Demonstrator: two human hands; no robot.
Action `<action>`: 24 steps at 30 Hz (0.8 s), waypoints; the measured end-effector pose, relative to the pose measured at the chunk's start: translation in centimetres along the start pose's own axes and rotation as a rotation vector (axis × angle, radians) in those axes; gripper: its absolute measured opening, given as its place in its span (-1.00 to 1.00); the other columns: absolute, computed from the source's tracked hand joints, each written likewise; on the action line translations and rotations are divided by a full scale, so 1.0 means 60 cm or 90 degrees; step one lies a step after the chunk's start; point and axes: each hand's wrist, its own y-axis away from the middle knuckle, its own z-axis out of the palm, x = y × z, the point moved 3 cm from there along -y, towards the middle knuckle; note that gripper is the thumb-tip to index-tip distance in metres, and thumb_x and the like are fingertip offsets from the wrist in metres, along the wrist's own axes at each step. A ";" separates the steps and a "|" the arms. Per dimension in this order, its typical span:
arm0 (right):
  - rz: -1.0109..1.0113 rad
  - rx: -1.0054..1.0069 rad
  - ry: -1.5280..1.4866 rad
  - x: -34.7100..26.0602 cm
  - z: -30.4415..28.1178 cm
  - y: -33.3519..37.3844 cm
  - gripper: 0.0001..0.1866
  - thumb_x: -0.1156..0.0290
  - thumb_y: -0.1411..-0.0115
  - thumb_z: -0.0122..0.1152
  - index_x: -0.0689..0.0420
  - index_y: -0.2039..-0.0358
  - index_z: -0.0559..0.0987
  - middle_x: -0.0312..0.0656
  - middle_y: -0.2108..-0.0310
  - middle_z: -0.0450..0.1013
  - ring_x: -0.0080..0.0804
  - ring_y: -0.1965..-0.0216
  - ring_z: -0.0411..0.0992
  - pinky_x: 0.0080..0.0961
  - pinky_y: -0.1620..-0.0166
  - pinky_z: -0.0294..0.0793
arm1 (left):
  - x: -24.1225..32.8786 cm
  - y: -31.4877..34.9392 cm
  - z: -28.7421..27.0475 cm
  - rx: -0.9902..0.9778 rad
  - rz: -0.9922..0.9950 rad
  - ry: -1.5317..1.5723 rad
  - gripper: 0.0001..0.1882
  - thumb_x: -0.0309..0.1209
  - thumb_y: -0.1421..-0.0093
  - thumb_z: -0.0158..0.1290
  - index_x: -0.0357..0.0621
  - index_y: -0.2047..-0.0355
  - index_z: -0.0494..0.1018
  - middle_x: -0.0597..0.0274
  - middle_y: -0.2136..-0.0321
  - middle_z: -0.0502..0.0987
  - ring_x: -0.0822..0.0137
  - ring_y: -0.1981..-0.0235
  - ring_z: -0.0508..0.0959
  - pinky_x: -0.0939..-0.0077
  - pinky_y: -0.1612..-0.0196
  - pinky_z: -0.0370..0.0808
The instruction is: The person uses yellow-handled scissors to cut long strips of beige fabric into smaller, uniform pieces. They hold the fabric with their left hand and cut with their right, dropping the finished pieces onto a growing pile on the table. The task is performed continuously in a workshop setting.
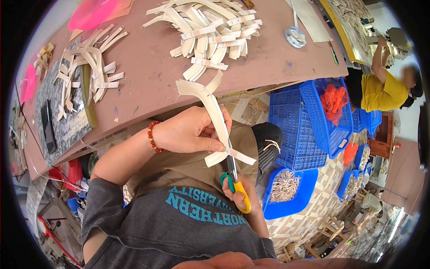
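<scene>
Evidently a workroom surrounds the brown tabletop [134,83], whose dull surface carries dark specks and smudges and runs across the upper part of the view. A large heap of cream fabric strips [201,31] lies near its far side, many pieces overlapping, and a smaller bunch of strips [96,67] rests at the left, partly over a grey marbled board [74,134]. On that board a dark flat object [48,127] lies near the edge; a bright pink round piece [92,13] sits beyond. Toward the right of the table stands a small round container [295,38]. In front of the table edge, above the person's lap, the left hand [197,130] pinches a forked cream strip [216,117] between thumb and fingers, while the right hand [239,195] has its fingers closed around the green and yellow handles of scissors [231,168]. The blades reach the strip's lower end; whether they enclose any of it, one cannot tell. At the right, blue crates [291,121] stand on a patterned floor [320,188], with a red plastic bag [333,105] in one, and a blue bin [293,208] below them contains many small pale pieces. Farther off, a co-worker in a yellow shirt [385,92] is beside another laden table.
</scene>
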 end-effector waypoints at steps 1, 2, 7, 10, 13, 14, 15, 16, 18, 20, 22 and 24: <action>0.001 -0.009 -0.004 0.003 -0.003 0.002 -0.62 0.08 -0.10 0.19 0.18 0.44 0.40 -0.33 0.50 0.28 -0.60 0.51 0.22 -0.64 0.44 0.20 | -0.001 0.001 0.000 0.000 0.000 -0.007 -0.72 -0.62 -0.06 0.13 -0.20 0.28 0.27 0.34 0.40 0.43 0.62 0.36 0.46 0.74 0.36 0.42; 0.002 -0.018 -0.008 0.005 -0.004 0.003 -0.64 0.11 -0.10 0.20 0.18 0.44 0.41 -0.33 0.50 0.28 -0.60 0.51 0.22 -0.64 0.43 0.20 | -0.001 0.001 0.000 0.004 0.000 0.000 -0.72 -0.62 -0.06 0.13 -0.19 0.28 0.27 0.34 0.40 0.43 0.61 0.36 0.46 0.73 0.35 0.42; 0.030 0.023 -0.044 0.003 -0.003 0.005 -0.67 0.16 -0.09 0.22 0.19 0.44 0.41 -0.34 0.49 0.27 -0.61 0.50 0.22 -0.68 0.42 0.21 | -0.002 -0.001 0.001 0.038 0.011 0.047 -0.68 -0.62 -0.07 0.13 -0.19 0.20 0.28 0.34 0.38 0.44 0.58 0.34 0.46 0.68 0.30 0.44; 0.020 0.030 -0.042 0.006 -0.001 0.001 -0.64 0.13 -0.09 0.23 0.19 0.41 0.41 -0.34 0.49 0.26 -0.63 0.51 0.20 -0.69 0.43 0.19 | -0.008 -0.002 -0.004 0.105 0.089 0.120 -0.67 -0.61 -0.07 0.13 -0.19 0.16 0.31 0.35 0.37 0.44 0.55 0.33 0.47 0.66 0.26 0.45; 0.008 0.020 -0.040 -0.001 0.005 -0.006 -0.53 -0.01 -0.07 0.22 0.19 0.38 0.39 -0.36 0.50 0.23 -0.64 0.52 0.16 -0.69 0.45 0.15 | -0.020 -0.001 -0.006 0.093 0.106 0.155 -0.68 -0.60 -0.08 0.12 -0.20 0.15 0.34 0.34 0.35 0.46 0.55 0.31 0.48 0.65 0.24 0.45; 0.006 0.014 -0.041 -0.003 0.007 -0.010 -0.48 -0.07 -0.06 0.22 0.19 0.36 0.39 -0.36 0.51 0.22 -0.64 0.52 0.15 -0.69 0.46 0.14 | -0.020 -0.001 -0.004 0.093 0.100 0.154 -0.69 -0.60 -0.08 0.12 -0.21 0.15 0.35 0.34 0.34 0.46 0.55 0.31 0.49 0.65 0.24 0.45; -0.011 0.017 -0.037 -0.004 0.009 -0.014 -0.43 -0.14 -0.03 0.19 0.19 0.35 0.38 -0.37 0.52 0.21 -0.64 0.53 0.14 -0.68 0.46 0.13 | -0.019 0.001 0.000 0.092 0.094 0.153 -0.69 -0.61 -0.08 0.12 -0.21 0.15 0.35 0.33 0.33 0.47 0.55 0.30 0.49 0.65 0.23 0.45; -0.027 0.021 -0.033 -0.004 0.011 -0.018 -0.37 -0.22 -0.01 0.16 0.18 0.34 0.38 -0.38 0.53 0.20 -0.64 0.54 0.13 -0.68 0.47 0.11 | -0.019 0.001 0.003 0.092 0.088 0.153 -0.69 -0.62 -0.08 0.12 -0.21 0.16 0.36 0.33 0.32 0.47 0.55 0.30 0.50 0.65 0.23 0.46; -0.011 0.033 -0.008 -0.006 0.012 -0.023 -0.21 -0.40 0.12 0.07 0.19 0.34 0.37 -0.38 0.54 0.19 -0.64 0.53 0.13 -0.68 0.46 0.10 | -0.022 0.000 0.009 0.088 0.074 0.131 -0.67 -0.63 -0.07 0.12 -0.22 0.14 0.35 0.31 0.32 0.48 0.55 0.29 0.51 0.64 0.22 0.46; 0.052 0.050 0.035 -0.011 0.013 -0.024 0.00 -0.62 0.32 -0.06 0.21 0.34 0.36 -0.37 0.53 0.18 -0.65 0.50 0.14 -0.68 0.44 0.09 | -0.021 -0.003 0.012 0.083 0.073 0.111 -0.65 -0.66 -0.06 0.12 -0.22 0.13 0.34 0.31 0.32 0.48 0.54 0.28 0.51 0.64 0.20 0.47; 0.048 0.045 0.027 -0.013 0.014 -0.025 0.01 -0.63 0.32 -0.07 0.21 0.34 0.36 -0.36 0.52 0.19 -0.64 0.49 0.14 -0.68 0.43 0.10 | -0.017 -0.005 0.012 0.081 0.065 0.105 -0.65 -0.64 -0.06 0.11 -0.23 0.12 0.33 0.32 0.33 0.48 0.56 0.30 0.51 0.64 0.21 0.47; 0.047 0.041 0.021 -0.014 0.014 -0.025 0.01 -0.63 0.31 -0.08 0.21 0.33 0.35 -0.36 0.51 0.19 -0.64 0.49 0.14 -0.67 0.43 0.10 | -0.016 -0.005 0.012 0.081 0.064 0.099 -0.65 -0.64 -0.07 0.10 -0.24 0.12 0.32 0.32 0.34 0.48 0.57 0.31 0.50 0.64 0.21 0.47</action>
